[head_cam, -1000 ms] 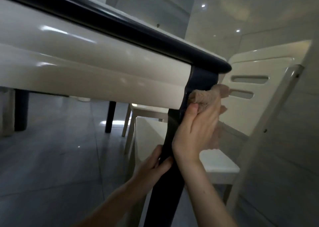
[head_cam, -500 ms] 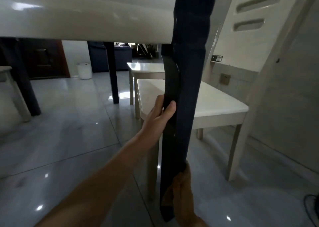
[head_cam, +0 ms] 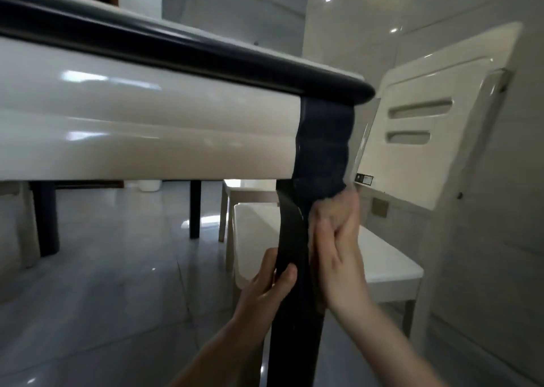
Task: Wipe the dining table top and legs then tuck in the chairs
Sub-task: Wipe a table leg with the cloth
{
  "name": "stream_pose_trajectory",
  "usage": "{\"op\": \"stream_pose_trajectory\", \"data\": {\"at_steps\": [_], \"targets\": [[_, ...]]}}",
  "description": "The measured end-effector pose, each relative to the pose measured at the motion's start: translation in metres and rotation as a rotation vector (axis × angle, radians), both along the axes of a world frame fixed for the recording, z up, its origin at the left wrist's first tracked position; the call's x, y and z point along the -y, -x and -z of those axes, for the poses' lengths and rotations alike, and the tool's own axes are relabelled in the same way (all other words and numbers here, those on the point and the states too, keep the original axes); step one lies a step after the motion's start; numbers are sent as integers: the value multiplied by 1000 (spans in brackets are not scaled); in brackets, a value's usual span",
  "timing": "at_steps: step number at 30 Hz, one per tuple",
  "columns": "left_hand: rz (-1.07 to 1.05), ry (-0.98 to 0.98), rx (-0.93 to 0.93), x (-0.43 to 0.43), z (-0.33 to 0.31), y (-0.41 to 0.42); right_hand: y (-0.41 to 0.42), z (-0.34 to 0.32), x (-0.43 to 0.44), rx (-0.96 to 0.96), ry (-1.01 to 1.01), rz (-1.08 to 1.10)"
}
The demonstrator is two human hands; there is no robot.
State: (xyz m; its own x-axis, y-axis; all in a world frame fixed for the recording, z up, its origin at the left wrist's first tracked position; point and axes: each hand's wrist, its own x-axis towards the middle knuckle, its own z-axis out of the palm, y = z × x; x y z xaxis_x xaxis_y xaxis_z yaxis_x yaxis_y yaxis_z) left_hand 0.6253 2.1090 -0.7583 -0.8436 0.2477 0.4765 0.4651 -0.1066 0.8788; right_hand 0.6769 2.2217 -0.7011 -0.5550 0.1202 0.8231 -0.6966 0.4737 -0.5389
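I look from low down at a corner of the dining table (head_cam: 147, 127), with its cream apron and dark rounded edge. Its dark leg (head_cam: 321, 151) runs down through the middle of the view. My left hand (head_cam: 268, 289) grips the leg from the left, thumb on its front face. My right hand (head_cam: 335, 245) presses a beige cloth (head_cam: 329, 207) against the leg's right side, just below the carved upper block. A cream chair (head_cam: 426, 151) stands right behind the leg, its seat close to my hands.
A second cream chair (head_cam: 250, 189) stands farther back under the table. Two more dark table legs (head_cam: 195, 210) rise from the glossy grey tiled floor (head_cam: 103, 283). A white bin (head_cam: 149, 185) sits far back. A tiled wall (head_cam: 500, 239) closes off the right.
My right hand with the cloth has come back up the leg from near its foot to just under the carved block. My view has tilted up. The left hand keeps its grip.
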Motion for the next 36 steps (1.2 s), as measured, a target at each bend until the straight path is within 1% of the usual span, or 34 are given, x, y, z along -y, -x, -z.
{"op": "stream_pose_trajectory", "data": {"at_steps": [1,2,3,4,5,8,9,11,13,14,16,19,21,22,24,25,28,29,32,36], "targets": [[15,-25,9,-1,-1,0,10,-41,0,-25,33,12],[31,-31,4,-1,-1,1,24,-70,-3,-61,10,31],[32,-10,-26,0,-1,1,31,-94,-3,-68,38,46],[26,1,-55,1,-3,0,38,-111,-2,-51,96,76],[30,4,-72,2,-6,-2,41,-112,0,-77,110,58],[30,-7,-61,2,-5,-1,40,-57,-4,-138,137,-9],[11,12,-55,0,-5,-2,39,-28,-6,-97,163,-30],[-28,29,-41,-1,-3,-2,30,35,-4,40,226,-110],[-53,47,-43,-1,-1,0,14,98,0,131,308,-179],[-61,60,-49,-1,-2,-1,7,123,2,201,339,-172],[-60,58,-35,-2,-2,-1,-5,175,4,329,314,-115],[-58,63,-36,-4,-3,-2,-16,258,4,636,359,-37],[-61,69,-47,-4,-1,-2,-18,296,5,751,347,45],[-64,68,-49,-4,-1,-2,-18,309,4,798,354,35],[-81,72,-48,-5,-1,-2,-26,317,0,867,421,-95],[-81,74,-37,-5,-3,-2,-30,325,-2,910,396,-106],[-90,80,-19,-2,-4,-2,-38,352,-10,1111,210,-56],[-85,90,-24,-1,-3,-2,-38,361,-11,1160,195,-60],[-55,92,-30,-1,-4,-6,-36,363,-11,1144,236,-91],[-36,13,37,-4,0,-10,-38,305,-7,1080,344,-103]]}}
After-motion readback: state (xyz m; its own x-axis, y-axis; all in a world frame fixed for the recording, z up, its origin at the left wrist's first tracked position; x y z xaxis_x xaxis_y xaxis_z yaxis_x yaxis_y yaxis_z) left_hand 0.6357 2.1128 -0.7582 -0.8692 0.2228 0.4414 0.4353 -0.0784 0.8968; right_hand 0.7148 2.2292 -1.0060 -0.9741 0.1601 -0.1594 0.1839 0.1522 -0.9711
